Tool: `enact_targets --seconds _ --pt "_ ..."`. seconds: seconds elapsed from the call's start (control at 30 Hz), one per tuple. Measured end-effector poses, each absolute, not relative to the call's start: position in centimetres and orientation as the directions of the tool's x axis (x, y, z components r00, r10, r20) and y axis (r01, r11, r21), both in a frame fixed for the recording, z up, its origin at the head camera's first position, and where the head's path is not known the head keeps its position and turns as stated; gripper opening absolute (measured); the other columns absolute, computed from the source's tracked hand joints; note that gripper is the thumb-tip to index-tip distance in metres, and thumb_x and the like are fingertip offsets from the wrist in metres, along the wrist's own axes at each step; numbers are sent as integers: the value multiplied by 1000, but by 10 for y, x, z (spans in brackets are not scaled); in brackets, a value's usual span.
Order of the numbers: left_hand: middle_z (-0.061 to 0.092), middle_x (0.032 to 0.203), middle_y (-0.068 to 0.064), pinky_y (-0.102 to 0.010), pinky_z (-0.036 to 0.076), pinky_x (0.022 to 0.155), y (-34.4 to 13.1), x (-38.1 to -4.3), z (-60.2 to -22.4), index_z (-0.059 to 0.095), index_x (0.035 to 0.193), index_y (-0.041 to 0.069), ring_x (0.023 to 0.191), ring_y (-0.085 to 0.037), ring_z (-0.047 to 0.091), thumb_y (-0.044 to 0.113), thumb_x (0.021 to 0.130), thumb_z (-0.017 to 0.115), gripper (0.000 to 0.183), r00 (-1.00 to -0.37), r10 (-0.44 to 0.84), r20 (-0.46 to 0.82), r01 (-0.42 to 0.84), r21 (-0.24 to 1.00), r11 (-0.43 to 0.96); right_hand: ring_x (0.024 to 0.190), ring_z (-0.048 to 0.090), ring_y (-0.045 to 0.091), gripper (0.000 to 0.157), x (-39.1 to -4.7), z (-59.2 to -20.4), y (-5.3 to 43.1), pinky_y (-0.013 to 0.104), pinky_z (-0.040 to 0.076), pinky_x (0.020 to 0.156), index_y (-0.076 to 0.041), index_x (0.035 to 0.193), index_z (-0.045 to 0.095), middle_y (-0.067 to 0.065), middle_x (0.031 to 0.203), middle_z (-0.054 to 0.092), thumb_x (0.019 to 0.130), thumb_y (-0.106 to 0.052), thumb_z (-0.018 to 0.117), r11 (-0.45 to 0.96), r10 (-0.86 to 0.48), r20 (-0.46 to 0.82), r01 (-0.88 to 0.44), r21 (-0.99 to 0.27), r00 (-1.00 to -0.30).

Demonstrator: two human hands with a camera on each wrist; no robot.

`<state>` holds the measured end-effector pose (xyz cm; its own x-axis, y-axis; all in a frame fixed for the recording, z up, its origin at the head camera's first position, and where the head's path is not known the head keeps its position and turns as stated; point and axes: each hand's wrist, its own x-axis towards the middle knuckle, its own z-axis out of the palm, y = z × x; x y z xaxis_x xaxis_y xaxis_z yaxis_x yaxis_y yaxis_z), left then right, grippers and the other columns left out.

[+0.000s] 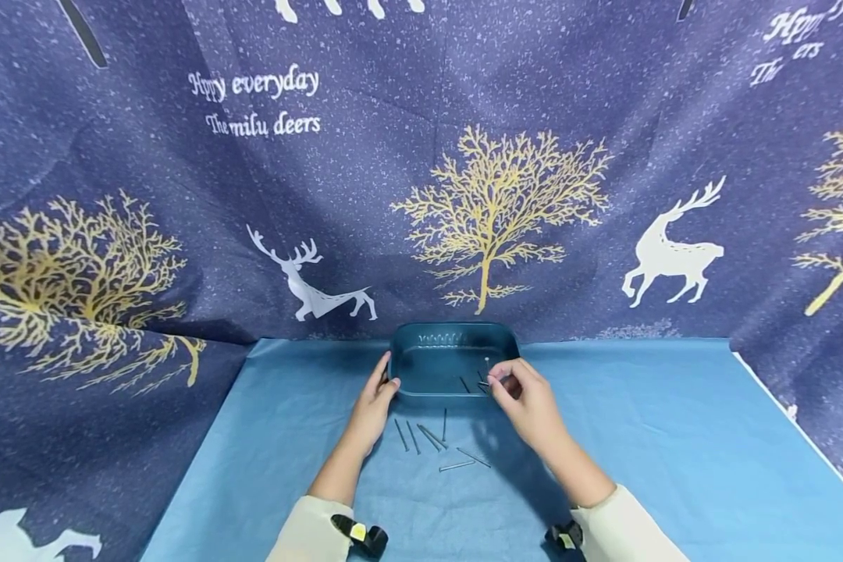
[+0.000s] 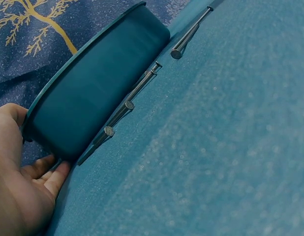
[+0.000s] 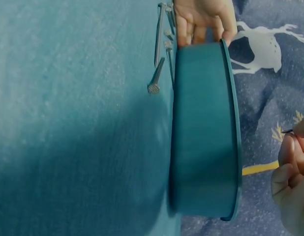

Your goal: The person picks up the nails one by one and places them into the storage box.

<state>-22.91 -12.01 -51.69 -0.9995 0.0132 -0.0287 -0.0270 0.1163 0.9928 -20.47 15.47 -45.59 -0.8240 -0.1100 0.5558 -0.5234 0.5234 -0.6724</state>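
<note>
A teal plastic tray (image 1: 425, 370) stands at the back of the blue cloth. My left hand (image 1: 372, 406) grips its left end, the thumb at the near corner; in the left wrist view, fingertips (image 2: 57, 179) lie low against the tray's wall. Above the tray's near right corner, my right hand (image 1: 531, 400) pinches a dark metal nail (image 3: 288, 131), mostly hidden by the fingers. A few more nails (image 1: 465, 385) lie inside the tray, partly behind that hand. In front of the tray, several long nails (image 1: 428, 437) are spread on the cloth.
The blue cloth (image 1: 646, 437) covers the table. Right behind the tray hangs a dark blue curtain (image 1: 365, 179) printed with trees and deer. Black wrist cameras (image 1: 368, 538) are strapped at both sleeves.
</note>
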Motion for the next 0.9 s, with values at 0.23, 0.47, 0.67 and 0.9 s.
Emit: enact_targets --seconds 0.23,0.47,0.67,0.9 --pt "17 168 -21 -58 28 123 -120 -228 -513 24 162 31 154 -40 23 25 107 49 61 -999 12 -37 -35 993 114 66 54 0 7 -213 -457 159 18 48 57 -11 94 68 0 86 65 92 -5 72 514 -24 548 -480 -711 -836" --pt "18 166 -26 -58 28 122 -118 -214 -485 25 163 22 153 -42 24 24 107 50 61 -998 29 -51 -48 993 111 66 55 0 6 -220 -460 163 17 49 57 -10 95 68 2 88 67 93 -5 71 521 -1 543 -464 -716 -839" --pt "19 166 -26 -58 28 123 -117 -210 -478 25 163 21 154 -41 22 25 107 50 61 -998 30 -52 -49 993 107 66 57 -1 5 -223 -462 164 16 49 59 -8 96 69 2 89 68 93 -4 69 521 9 529 -448 -727 -848" --pt "19 166 -26 -59 26 123 -117 -211 -481 25 163 21 154 -42 22 25 107 51 62 -998 27 -48 -45 993 108 85 65 20 34 -224 -463 165 30 55 68 -2 121 63 14 114 64 89 -9 76 554 25 538 -436 -709 -843"
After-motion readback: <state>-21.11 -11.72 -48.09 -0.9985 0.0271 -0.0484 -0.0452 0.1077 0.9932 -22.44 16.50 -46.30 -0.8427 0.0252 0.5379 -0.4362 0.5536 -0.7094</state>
